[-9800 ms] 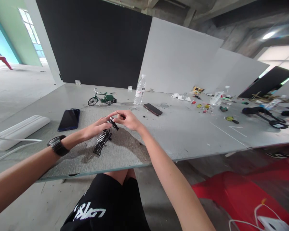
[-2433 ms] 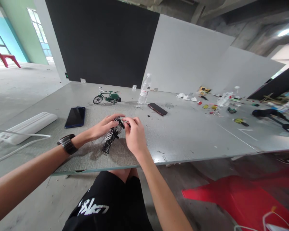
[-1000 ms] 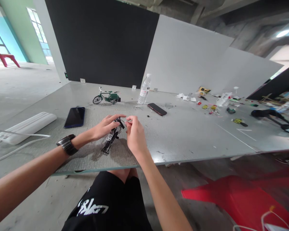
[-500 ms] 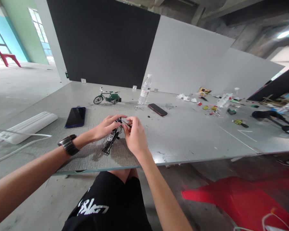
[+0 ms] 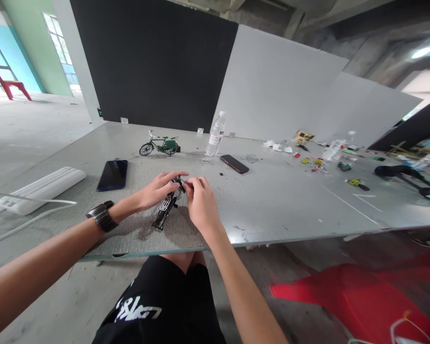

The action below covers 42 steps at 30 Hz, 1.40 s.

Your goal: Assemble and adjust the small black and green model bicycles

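A small black model bicycle (image 5: 166, 206) stands at a slant on the grey textured mat near the table's front edge. My left hand (image 5: 160, 187) grips its far end, index finger stretched over the top and thumb pressed against the side. Close beside it on the right, my right hand (image 5: 201, 200) is pinched at the same end of the bicycle. What lies between those fingertips is too small and covered to make out. Behind my hands a green model bicycle (image 5: 161, 145) stands upright.
A dark phone (image 5: 112, 175) and a white power strip (image 5: 43, 188) lie on the left. A water bottle (image 5: 215, 136) stands at the back, near a second phone (image 5: 234, 163). Small colourful parts (image 5: 318, 162) are scattered farther right. Below, a red plastic chair (image 5: 347, 296) stands beside the table.
My right hand has shifted slightly down and its fingers have drawn closer together. A thin dark piece by its fingertips is now hidden. My left hand and the black bicycle stay put.
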{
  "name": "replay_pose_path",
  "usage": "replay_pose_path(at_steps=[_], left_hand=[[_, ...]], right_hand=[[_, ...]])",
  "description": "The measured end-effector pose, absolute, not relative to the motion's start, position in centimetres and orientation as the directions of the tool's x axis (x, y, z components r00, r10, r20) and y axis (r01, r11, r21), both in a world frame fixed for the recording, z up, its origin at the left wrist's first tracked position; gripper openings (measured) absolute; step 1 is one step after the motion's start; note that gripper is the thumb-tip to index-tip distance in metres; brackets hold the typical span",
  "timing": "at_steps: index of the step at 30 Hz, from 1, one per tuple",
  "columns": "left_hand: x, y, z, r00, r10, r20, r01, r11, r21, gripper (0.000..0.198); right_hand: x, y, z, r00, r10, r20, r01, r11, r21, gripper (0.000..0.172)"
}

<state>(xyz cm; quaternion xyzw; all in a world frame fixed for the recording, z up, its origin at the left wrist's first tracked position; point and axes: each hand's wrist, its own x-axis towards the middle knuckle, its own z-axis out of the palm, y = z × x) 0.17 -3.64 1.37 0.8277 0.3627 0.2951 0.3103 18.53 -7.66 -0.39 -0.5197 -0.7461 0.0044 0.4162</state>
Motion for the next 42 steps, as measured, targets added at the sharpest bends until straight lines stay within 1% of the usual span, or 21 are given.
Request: replay_pose_path(at_steps=[2, 5, 10, 15, 21, 25, 28, 31, 33, 35, 36, 39, 40, 42], left_hand=[[0.3, -3.8, 1.5, 0.559, 0.787, 0.262, 0.416, -0.539, 0.732, 0.053], [0.4, -3.9, 1.6, 0.552, 0.793, 0.259, 0.414, -0.530, 0.740, 0.053], [0.4, -3.8, 1.5, 0.530, 0.803, 0.273, 0.418, -0.527, 0.740, 0.053], [0.4, -3.8, 1.4, 0.526, 0.797, 0.297, 0.407, -0.542, 0.735, 0.050], [0.3, -3.8, 1.3, 0.516, 0.813, 0.268, 0.429, -0.517, 0.741, 0.052], [0.0, -3.6, 1.3, 0.533, 0.799, 0.280, 0.390, -0.526, 0.756, 0.058], [-0.2, -3.6, 1.4, 0.526, 0.805, 0.275, 0.397, -0.518, 0.758, 0.059], [-0.2, -3.7, 1.5, 0.496, 0.832, 0.249, 0.445, -0.490, 0.750, 0.061], [-0.3, -3.7, 1.5, 0.472, 0.848, 0.241, 0.469, -0.473, 0.746, 0.063], [-0.3, -3.6, 1.4, 0.454, 0.855, 0.250, 0.473, -0.469, 0.746, 0.064], [-0.4, -3.5, 1.3, 0.446, 0.856, 0.260, 0.469, -0.471, 0.747, 0.065], [-0.7, -3.3, 1.2, 0.430, 0.849, 0.307, 0.419, -0.489, 0.765, 0.067], [-0.7, -3.2, 1.1, 0.429, 0.844, 0.322, 0.386, -0.493, 0.780, 0.068], [-0.9, -3.0, 1.1, 0.428, 0.837, 0.340, 0.305, -0.488, 0.818, 0.071]], right_hand=[[18.5, -7.8, -0.4, -0.116, 0.754, 0.647, 0.767, 0.482, -0.424, 0.019], [18.5, -7.9, -0.5, -0.105, 0.739, 0.665, 0.784, 0.473, -0.402, 0.024], [18.4, -7.7, 0.1, -0.102, 0.773, 0.626, 0.805, 0.434, -0.405, 0.026], [18.6, -7.4, 1.2, -0.087, 0.811, 0.579, 0.762, 0.429, -0.486, 0.023], [18.7, -6.8, 1.5, -0.052, 0.888, 0.457, 0.622, 0.387, -0.681, 0.019], [19.1, -6.4, 1.3, -0.101, 0.873, 0.476, 0.614, 0.431, -0.661, 0.018], [19.8, -6.0, 1.4, -0.169, 0.884, 0.435, 0.620, 0.438, -0.651, 0.026], [20.7, -4.7, 1.4, -0.263, 0.907, 0.328, 0.633, 0.419, -0.651, 0.031], [21.2, -3.4, 1.3, -0.355, 0.896, 0.269, 0.625, 0.441, -0.644, 0.034], [21.5, -2.0, 1.2, -0.404, 0.879, 0.254, 0.606, 0.465, -0.645, 0.039], [21.6, -1.2, 1.2, -0.421, 0.872, 0.251, 0.596, 0.475, -0.648, 0.045], [21.6, 0.9, 1.3, -0.504, 0.839, 0.206, 0.573, 0.503, -0.647, 0.069], [21.4, 1.5, 1.4, -0.537, 0.824, 0.180, 0.569, 0.512, -0.644, 0.072], [21.2, 2.7, 1.6, -0.583, 0.800, 0.137, 0.567, 0.522, -0.637, 0.068]])
